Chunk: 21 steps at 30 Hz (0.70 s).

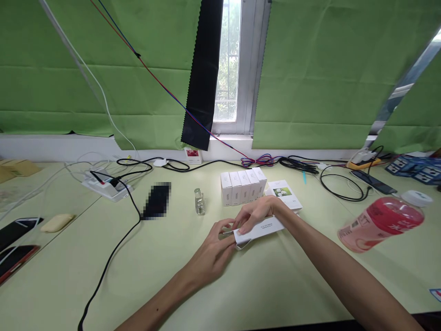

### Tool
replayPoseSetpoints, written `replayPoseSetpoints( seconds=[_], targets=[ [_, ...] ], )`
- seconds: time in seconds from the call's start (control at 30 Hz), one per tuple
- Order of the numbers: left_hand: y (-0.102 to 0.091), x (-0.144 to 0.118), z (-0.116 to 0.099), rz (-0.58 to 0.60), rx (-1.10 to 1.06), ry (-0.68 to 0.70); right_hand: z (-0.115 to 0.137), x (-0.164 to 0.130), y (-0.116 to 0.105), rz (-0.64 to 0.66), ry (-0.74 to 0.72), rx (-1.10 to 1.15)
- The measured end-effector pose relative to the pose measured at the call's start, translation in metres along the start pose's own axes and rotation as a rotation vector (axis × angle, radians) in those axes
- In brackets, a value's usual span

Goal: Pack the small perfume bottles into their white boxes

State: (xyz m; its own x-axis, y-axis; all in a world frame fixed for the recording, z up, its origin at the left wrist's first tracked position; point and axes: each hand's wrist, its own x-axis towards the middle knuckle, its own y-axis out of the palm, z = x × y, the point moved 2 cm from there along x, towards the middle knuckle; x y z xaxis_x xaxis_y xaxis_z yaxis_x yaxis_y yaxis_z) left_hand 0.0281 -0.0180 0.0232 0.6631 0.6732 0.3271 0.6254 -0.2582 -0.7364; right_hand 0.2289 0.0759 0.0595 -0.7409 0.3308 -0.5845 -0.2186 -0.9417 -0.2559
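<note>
Between my two hands lies a small white carton (261, 228): my right hand (257, 212) grips it from above, my left hand (214, 253) pinches its near flap; beyond stands a glass bottle (199, 201).

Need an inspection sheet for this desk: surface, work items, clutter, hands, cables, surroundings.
Surface: pale green table.
Work items: white box lying flat, one end flap open; row of white boxes upright; small glass bottle upright.
Clutter: pink bottle, phones, leaflet.
Hands: left hand at the open flap; right hand pressing on the box.
Cables: black cable from power strip.
Surroundings: green blinds, window.
</note>
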Motion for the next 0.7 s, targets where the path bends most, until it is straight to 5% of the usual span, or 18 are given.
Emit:
replayPoseSetpoints(
  seconds=[0.17,0.53,0.7],
  targets=[
    [0.001,0.000,0.003,0.051,-0.027,-0.005,0.002,-0.004,0.000,0.038,0.086,0.131],
    [0.010,0.004,0.020,-0.117,-0.076,0.026,-0.001,0.000,0.000,0.140,0.183,0.333],
    [0.012,0.006,0.021,-0.127,-0.189,-0.002,-0.006,0.004,0.004,0.085,0.209,0.322]
  ],
)
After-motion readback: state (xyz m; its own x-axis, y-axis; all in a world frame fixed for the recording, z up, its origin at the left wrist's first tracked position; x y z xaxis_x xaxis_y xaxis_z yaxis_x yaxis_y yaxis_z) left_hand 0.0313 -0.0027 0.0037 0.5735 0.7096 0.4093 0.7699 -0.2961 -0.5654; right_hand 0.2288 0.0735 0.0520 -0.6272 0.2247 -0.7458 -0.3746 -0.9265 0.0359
